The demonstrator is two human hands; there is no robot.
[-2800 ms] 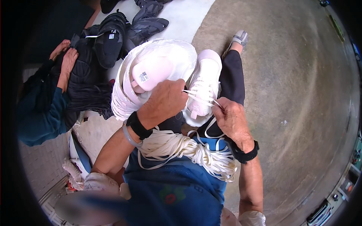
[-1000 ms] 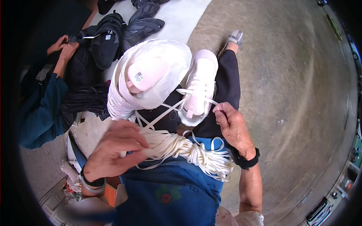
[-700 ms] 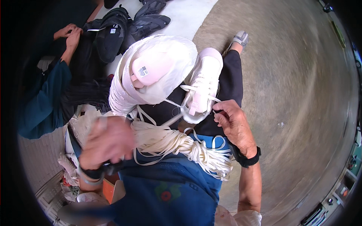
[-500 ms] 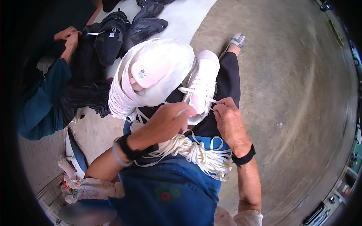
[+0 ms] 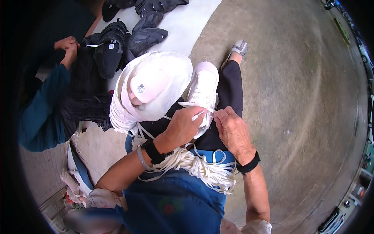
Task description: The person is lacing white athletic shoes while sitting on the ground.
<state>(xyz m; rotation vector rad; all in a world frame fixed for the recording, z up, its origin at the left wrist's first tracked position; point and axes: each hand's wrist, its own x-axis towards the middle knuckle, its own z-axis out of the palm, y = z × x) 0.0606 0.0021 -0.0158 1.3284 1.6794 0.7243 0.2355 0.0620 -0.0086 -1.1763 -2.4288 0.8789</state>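
Okay, so the pale pink-and-white shoe [image 5: 203, 84] sits up around 12 to 1 o'clock from the blue apron [image 5: 175, 197], long axis running almost straight 12 to 6, toe at the 12 end, tipped maybe a hair toward 1. Call the shoe the clock centre: the left hand [image 5: 183, 124] reaches in from 7, and the right hand [image 5: 233, 132] from between 4 and 5. Left's the nearer one imo, since its fingertips sit right over the heel half, pinching white lace [image 5: 187, 104]. The right has lace pinched between thumb and fingers just off the shoe's edge on its own side. What matters is that the lace lies across that long axis, not along it. Fingers cover part of it, so I can't tell if both hands have the same strand.
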